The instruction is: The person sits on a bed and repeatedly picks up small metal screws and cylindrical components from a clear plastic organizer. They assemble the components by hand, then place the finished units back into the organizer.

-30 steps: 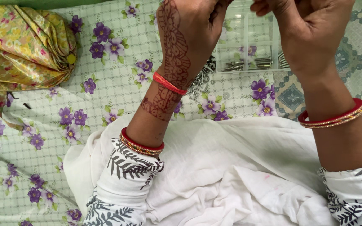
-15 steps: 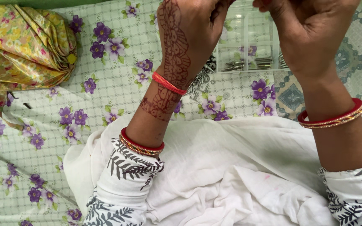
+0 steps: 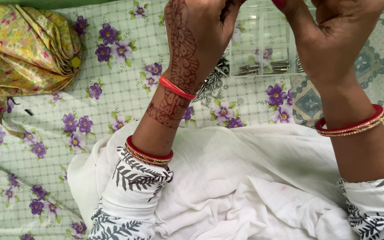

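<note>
My left hand [image 3: 198, 33] is raised at the top of the view, its back patterned with henna, fingers curled and running past the top edge. My right hand [image 3: 338, 31] is lifted beside it, fingers bent inward, fingertips cut off by the frame. What either hand holds is hidden. Below the left hand lies a loose pile of metal screws [image 3: 212, 84] on the flowered sheet [image 3: 112, 89]. Behind both hands stands a clear plastic compartment box [image 3: 263, 53] with several screws in it.
A yellow flowered cloth bundle [image 3: 27, 49] sits at the far left. White cloth [image 3: 254, 186] covers my lap at the bottom. A green patterned mat [image 3: 378, 75] lies at the right.
Both hands stay raised in nearly the same place; the fingers have shifted slightly.
</note>
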